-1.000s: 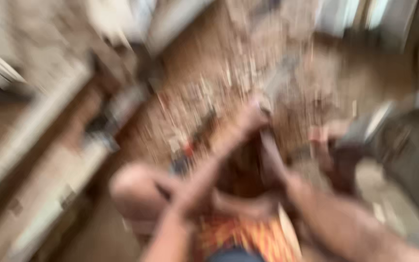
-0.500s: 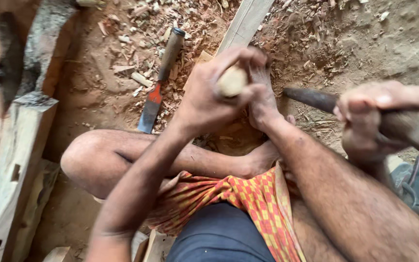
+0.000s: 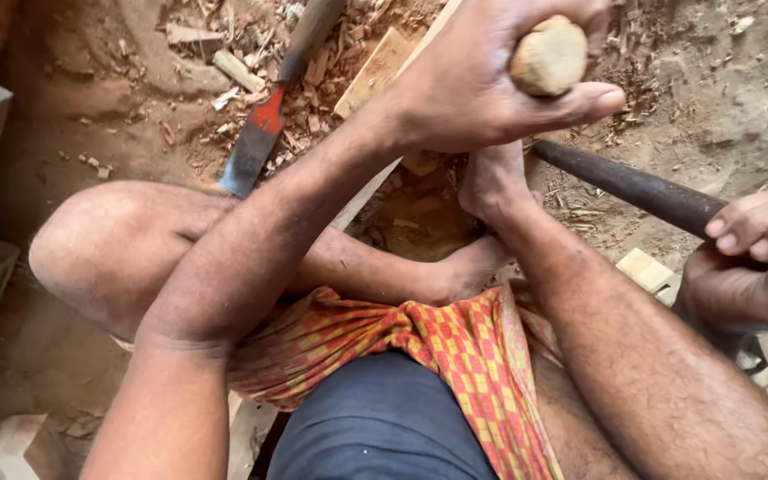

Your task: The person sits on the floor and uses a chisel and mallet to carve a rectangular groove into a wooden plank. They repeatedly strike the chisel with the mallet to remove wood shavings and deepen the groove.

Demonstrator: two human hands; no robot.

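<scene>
Bare earth strewn with pale wood chips [image 3: 331, 71] fills the head view, with a red-and-grey flat blade on a wooden handle [image 3: 264, 133] lying near my bent knee. From here I see my left hand [image 3: 482, 84] wrapped tight around a round, tan wooden handle end [image 3: 550, 55], the tool's lower part hidden behind the fist. My right hand [image 3: 753, 267] is clenched on a dark, round metal bar [image 3: 633, 188] that slants toward the plank [image 3: 375, 67] under my foot [image 3: 491, 182]. To strike well, I judge the left fist should stay upright and steady, toes kept well clear, the bar landing squarely on the handle end.
</scene>
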